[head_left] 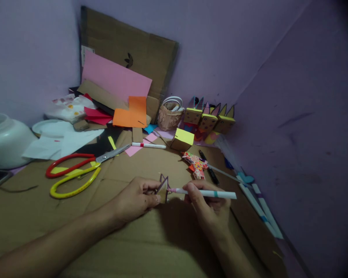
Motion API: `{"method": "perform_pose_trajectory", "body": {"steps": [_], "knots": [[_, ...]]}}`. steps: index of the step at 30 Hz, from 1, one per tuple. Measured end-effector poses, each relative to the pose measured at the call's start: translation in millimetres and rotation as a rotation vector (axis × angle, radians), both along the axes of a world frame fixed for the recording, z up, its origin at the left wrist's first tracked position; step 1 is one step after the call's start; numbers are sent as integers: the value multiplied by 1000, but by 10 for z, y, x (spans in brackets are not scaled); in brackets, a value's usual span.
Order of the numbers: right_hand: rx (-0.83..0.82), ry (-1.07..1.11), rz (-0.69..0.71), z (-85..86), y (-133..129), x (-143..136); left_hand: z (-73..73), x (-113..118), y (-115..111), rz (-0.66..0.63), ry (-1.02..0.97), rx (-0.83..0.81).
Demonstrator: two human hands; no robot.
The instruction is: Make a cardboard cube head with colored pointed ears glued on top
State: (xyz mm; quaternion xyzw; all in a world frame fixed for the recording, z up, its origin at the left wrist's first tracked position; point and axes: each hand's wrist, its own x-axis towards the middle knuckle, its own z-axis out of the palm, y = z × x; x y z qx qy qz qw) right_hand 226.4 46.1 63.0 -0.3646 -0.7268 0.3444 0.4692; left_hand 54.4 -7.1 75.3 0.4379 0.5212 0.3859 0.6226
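Near the middle of the cardboard surface, my left hand point(139, 199) pinches a small pointed cardboard piece point(162, 192) with dark outlined edges, held upright. My right hand point(210, 202) grips a white marker point(220, 194) with a teal band, its pinkish tip touching or very close to the right side of that piece. Just beyond my right hand lies a flower-patterned shape point(195, 164) beside a black pen point(209, 168). A cardboard box with a yellow top point(184, 137) sits behind them.
Large scissors point(75, 172) with red and yellow handles lie at left, near a white pot point(8, 141). Behind are orange paper point(132, 114), a small basket point(169, 116) and several eared box figures point(208, 119). More markers point(256, 204) lie along the right wall.
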Motion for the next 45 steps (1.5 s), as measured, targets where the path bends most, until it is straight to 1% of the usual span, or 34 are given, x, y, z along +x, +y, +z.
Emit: {"method": "perform_pose_trajectory", "body": {"steps": [5,12,16,20,28,32,35,38,41,45], "knots": [[28,43,-13,4,2,-16,-5,6,-7,10,32,-6],[42,-49,56,6,3,-5,-23,-2,-4,6,46,5],[40,-17,20,7,-3,-22,-7,0,-1,9,15,-3],[53,-43,22,16,-8,-36,-6,-8,1,4,-2,-13],[16,-48,-8,-2,-25,-34,-82,-52,-9,-2,-63,4],[6,-40,-30,4,-46,-47,-77,-61,-17,-6,-78,-17],[24,-92,4,-5,-34,-38,-56,-62,-16,-6,-96,-12],[61,-129,51,-23,-18,-31,-40,-54,-13,3,-80,-40],[89,-112,42,-34,-13,-38,-44,-39,-9,12,-75,-33],[67,-120,44,-28,-23,-51,-65,-24,1,23,-75,-20]]}}
